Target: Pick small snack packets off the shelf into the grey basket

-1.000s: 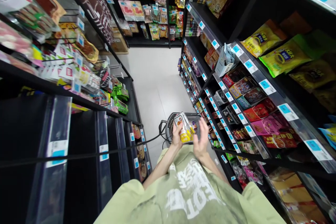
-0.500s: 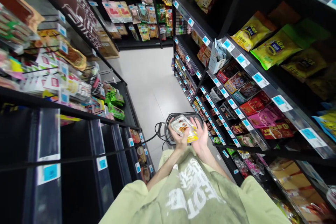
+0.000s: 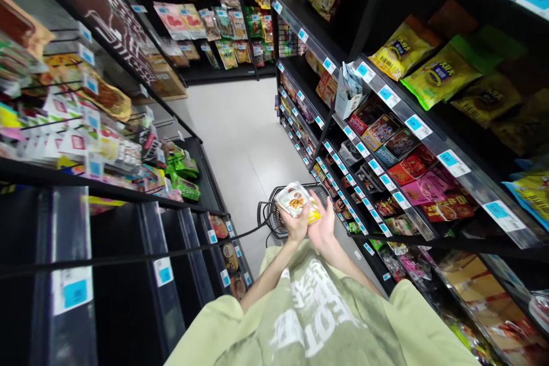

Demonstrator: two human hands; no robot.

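Note:
A snack packet [image 3: 293,197], white with a picture of food and a yellow part at its lower right, is held in front of my body. My left hand [image 3: 295,225] grips it from the left and below, with the thumb across its front. At the packet's right edge, my right hand [image 3: 322,224] has its fingers curved up along the side and supports it. Beneath both hands is a black shopping basket [image 3: 278,233], mostly covered by the hands and packet. Whether anything lies in the basket is hidden.
Shelves with boxed snacks [image 3: 388,136] and yellow snack bags [image 3: 441,71] line my right. Hanging packets [image 3: 114,143] fill the rack on my left. A dark cord [image 3: 193,249] crosses the left side. Pale floor [image 3: 240,126] runs ahead to a back rack [image 3: 221,74].
My right hand, earlier spread beside the packet, has drawn its fingers in against the packet's edge. The packet has tilted to show its front more fully, and the view has shifted slightly.

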